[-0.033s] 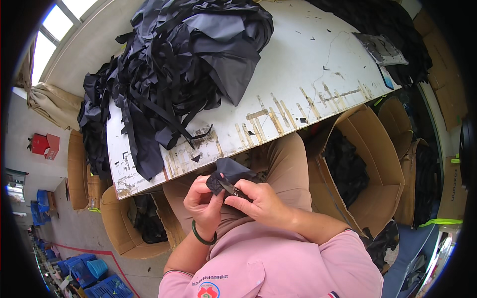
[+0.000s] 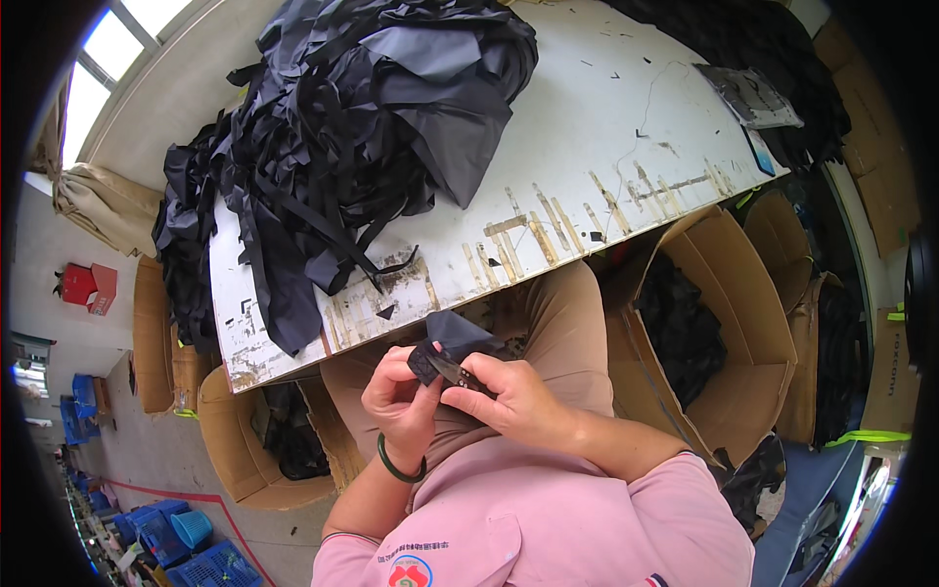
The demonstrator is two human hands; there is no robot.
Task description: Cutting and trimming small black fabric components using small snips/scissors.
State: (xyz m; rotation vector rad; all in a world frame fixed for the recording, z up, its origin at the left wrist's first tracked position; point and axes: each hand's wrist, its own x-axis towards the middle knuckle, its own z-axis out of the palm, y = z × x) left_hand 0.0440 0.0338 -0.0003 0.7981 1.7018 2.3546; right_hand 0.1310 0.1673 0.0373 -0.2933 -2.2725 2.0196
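Above my lap, my left hand [image 2: 399, 396] pinches a piece of black fabric [image 2: 458, 333] that has a thick stitched end [image 2: 424, 362]. The loose part of the fabric spreads away toward the table edge. My right hand [image 2: 514, 396] is closed round small thread snips [image 2: 452, 373], whose handle is partly hidden by the fingers. Their metal blade lies against the stitched end, close to the left fingertips. The two hands almost meet.
A large heap of black fabric pieces and straps [image 2: 362, 127] covers the left of the worn white table [image 2: 577, 127]. Cardboard boxes with black material stand at left [image 2: 235, 450] and right [image 2: 753, 342]. A clear plastic packet [image 2: 753, 96] lies at the table's right.
The blade of the snips has shifted very slightly left against the stitched end. Both hands otherwise hold their places.
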